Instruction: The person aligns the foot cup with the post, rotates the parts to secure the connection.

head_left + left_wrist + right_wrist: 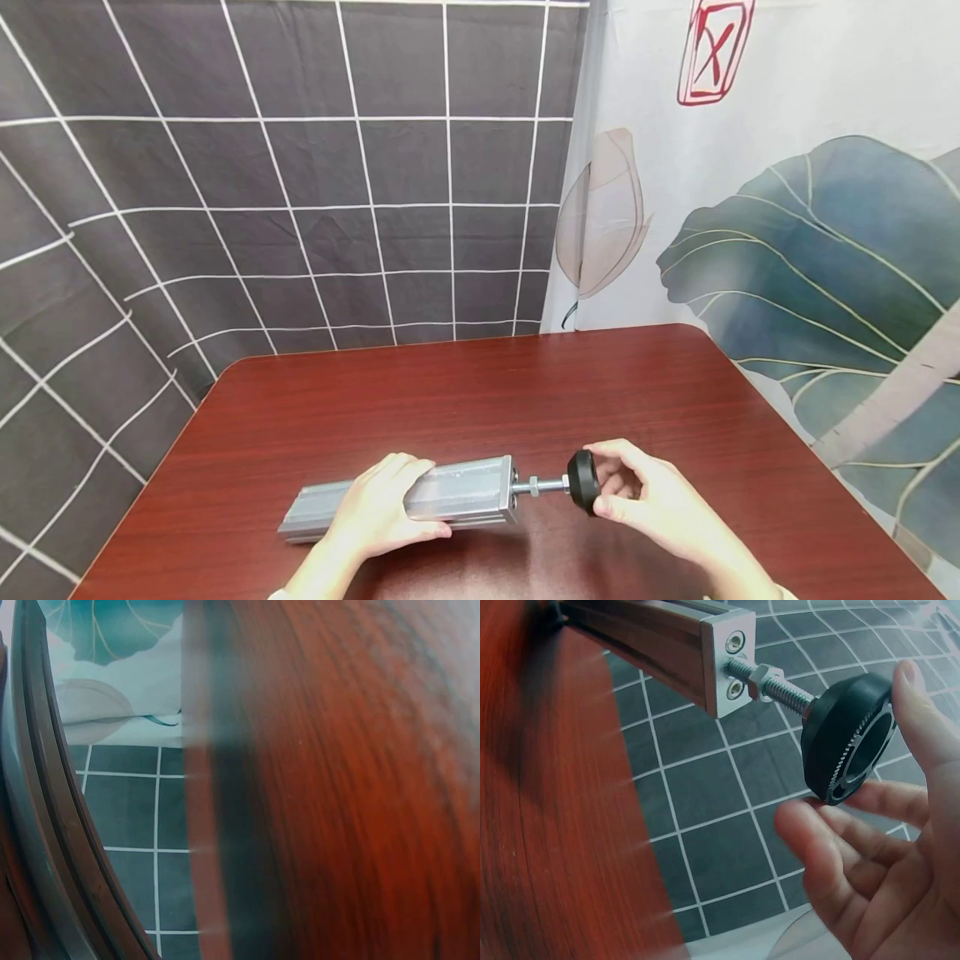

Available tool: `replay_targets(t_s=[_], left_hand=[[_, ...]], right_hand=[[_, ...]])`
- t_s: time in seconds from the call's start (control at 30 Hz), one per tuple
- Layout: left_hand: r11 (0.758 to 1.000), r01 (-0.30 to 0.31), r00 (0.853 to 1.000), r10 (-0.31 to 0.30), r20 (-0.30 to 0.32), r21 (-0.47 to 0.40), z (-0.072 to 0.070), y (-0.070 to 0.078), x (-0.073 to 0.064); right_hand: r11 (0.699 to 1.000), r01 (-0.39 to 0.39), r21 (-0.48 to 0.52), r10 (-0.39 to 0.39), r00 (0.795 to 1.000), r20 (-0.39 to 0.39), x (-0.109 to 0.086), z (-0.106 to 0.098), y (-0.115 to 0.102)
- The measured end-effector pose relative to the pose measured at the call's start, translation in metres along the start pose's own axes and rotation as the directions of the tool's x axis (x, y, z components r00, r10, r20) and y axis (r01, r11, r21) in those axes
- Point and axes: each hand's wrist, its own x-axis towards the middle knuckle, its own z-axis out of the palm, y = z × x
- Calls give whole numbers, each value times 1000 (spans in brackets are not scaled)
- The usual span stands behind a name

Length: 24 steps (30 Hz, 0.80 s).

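Note:
A silver aluminium profile (468, 490) lies lengthwise above the near part of the table, and my left hand (382, 508) grips it around the middle. From its right end plate (730, 664), which carries two bolts, a threaded rod (784, 691) with a nut (763, 681) sticks out. A round black levelling foot (582, 482) sits at the rod's outer end. My right hand (652, 500) pinches the foot's rim between thumb and fingers. In the left wrist view only the grooved side of the profile (67, 810) shows, not the fingers.
The reddish-brown wooden table (450, 392) has rounded far corners. A dark curtain with a white grid (405, 167) hangs behind it and on the left. To the right hangs a white curtain with leaf prints (810, 250).

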Motion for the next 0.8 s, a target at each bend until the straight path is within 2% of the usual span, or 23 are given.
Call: replay_targets(t_s=[0.13,0.23,0.3,0.4,0.47,0.57,0.67,0.8], left_hand=[[1000,-8,1000,8,-15,2,-1,-1,2],[1000,-5,1000,5,-13,2,-2,-1,2],[1000,0,1000,0,-8,-1,-2,-2,2],[1000,11,1000,-11,2,2,-3,-1,2],[1000,19,1000,-19,12,1,-5,1,1],[1000,27,999,-27,29,2,-6,4,1],[1000,31,999,-31,35,2,-6,5,1],[1000,21,1000,-21,16,17,-4,4,1]], right_hand=[[999,21,-33,-21,1000,1,-3,-4,0],[992,100,-75,-97,994,40,-6,-7,3],[980,172,-98,-166,984,67,-7,-8,5],[969,238,-68,-233,969,81,-6,-5,7],[975,218,-35,-216,975,57,-6,-3,7],[991,131,-1,-131,991,11,-5,0,5],[1000,-5,0,5,1000,-7,-4,1,1],[999,-42,-21,42,999,16,-2,-2,-3]])
